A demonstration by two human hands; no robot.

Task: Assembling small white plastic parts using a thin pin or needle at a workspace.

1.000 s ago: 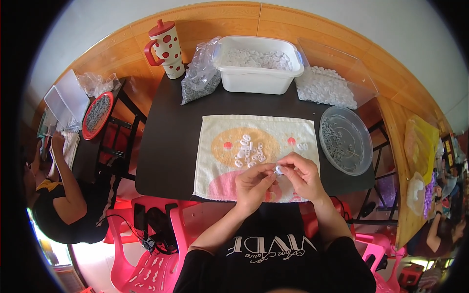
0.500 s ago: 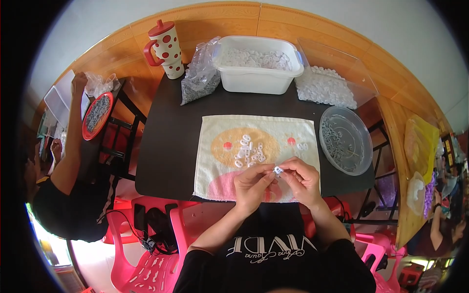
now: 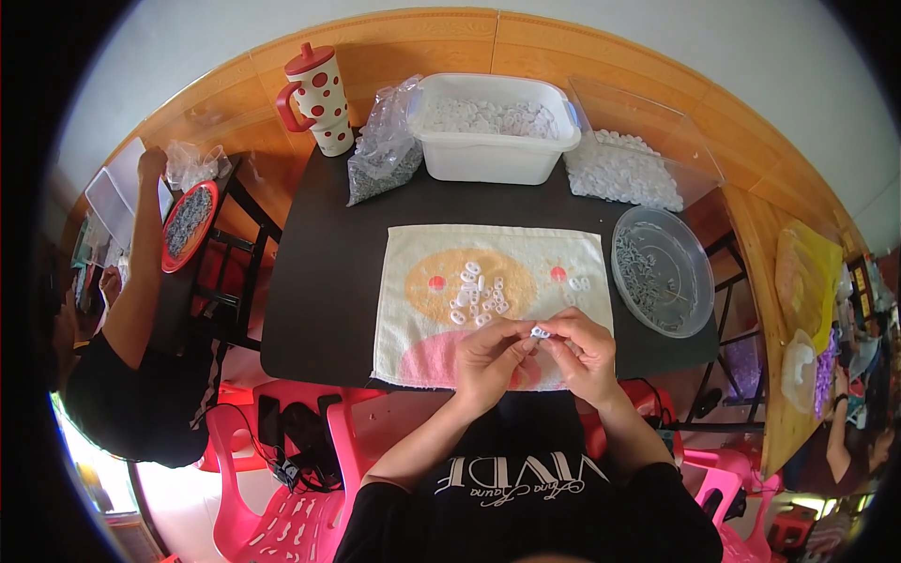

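Observation:
My left hand (image 3: 490,361) and my right hand (image 3: 580,352) meet over the near right part of a patterned towel (image 3: 399,324). Between their pinched fingertips is a small white plastic piece (image 3: 540,332); both hands are closed on it, and the fingers cover much of it. Just beyond my hands, a loose group of small white plastic pieces (image 3: 481,298) lies on the towel, some of them ring-shaped. A few more white pieces (image 3: 579,283) sit farther right, by a red dot on the cloth.
On the dark table (image 3: 314,281) stand a spotted tumbler (image 3: 321,103), a bag of grey bits (image 3: 383,159), a white tub (image 3: 493,155) of white pieces, a bag of white pieces (image 3: 624,169) and a round clear tub (image 3: 690,310) with small grey parts. A co-worker (image 3: 136,375) sits at left.
The small white piece has turned a little between my fingertips and shifted slightly right. Both hands keep their pinch. The view has tilted very slightly.

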